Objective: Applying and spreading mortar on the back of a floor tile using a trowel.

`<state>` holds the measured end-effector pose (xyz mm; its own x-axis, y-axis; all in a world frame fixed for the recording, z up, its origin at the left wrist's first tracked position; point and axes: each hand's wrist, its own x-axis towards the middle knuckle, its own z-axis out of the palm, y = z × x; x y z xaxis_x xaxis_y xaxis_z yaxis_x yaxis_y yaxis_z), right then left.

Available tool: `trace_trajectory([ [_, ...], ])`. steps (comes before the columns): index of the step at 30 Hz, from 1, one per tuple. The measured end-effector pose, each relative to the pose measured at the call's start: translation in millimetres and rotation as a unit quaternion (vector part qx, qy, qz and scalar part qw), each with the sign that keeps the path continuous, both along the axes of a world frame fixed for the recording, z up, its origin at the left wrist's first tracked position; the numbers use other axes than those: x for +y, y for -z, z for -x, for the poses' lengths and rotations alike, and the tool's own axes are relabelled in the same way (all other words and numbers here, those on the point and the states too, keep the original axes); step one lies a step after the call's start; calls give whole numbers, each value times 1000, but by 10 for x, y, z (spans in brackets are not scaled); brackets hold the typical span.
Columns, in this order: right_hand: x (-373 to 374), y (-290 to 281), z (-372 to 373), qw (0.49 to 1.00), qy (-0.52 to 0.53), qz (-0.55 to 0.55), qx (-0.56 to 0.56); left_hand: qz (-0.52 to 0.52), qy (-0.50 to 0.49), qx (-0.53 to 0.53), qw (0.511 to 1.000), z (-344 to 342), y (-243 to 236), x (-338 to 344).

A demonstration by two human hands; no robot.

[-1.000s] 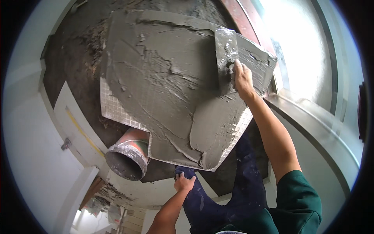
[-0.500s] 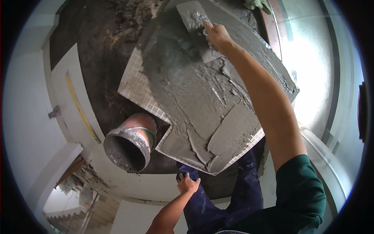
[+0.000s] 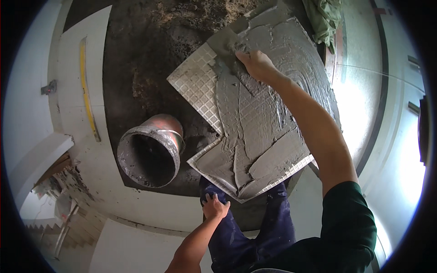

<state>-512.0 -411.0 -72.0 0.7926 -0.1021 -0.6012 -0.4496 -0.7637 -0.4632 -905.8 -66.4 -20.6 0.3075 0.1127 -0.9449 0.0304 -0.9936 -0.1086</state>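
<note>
Brings the flat, mortar-smeared trowel (image 3: 246, 80) nearer than before to the bare left corner of the white gridded panel (image 3: 195, 75) under wet grey mortar (image 3: 259, 134), with right hand (image 3: 259, 66) fingers curled around its grip, probably for control, and left hand (image 3: 215, 208) fingers spread on navy trousers (image 3: 232, 232), probably for support.

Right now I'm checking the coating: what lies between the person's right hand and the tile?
The head view shows the trowel, held by the right hand, then grey mortar spread over the tile.
</note>
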Motion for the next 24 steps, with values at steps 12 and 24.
trace_trajectory([
  [12, 1185, 612, -431, 993, 89, -24, -73, 23, -84, 0, 996, -84, -30, 182],
  [24, -189, 506, 222, 988, -153, -13, -7, 14, -37, 13, 999, -222, -26, 38],
])
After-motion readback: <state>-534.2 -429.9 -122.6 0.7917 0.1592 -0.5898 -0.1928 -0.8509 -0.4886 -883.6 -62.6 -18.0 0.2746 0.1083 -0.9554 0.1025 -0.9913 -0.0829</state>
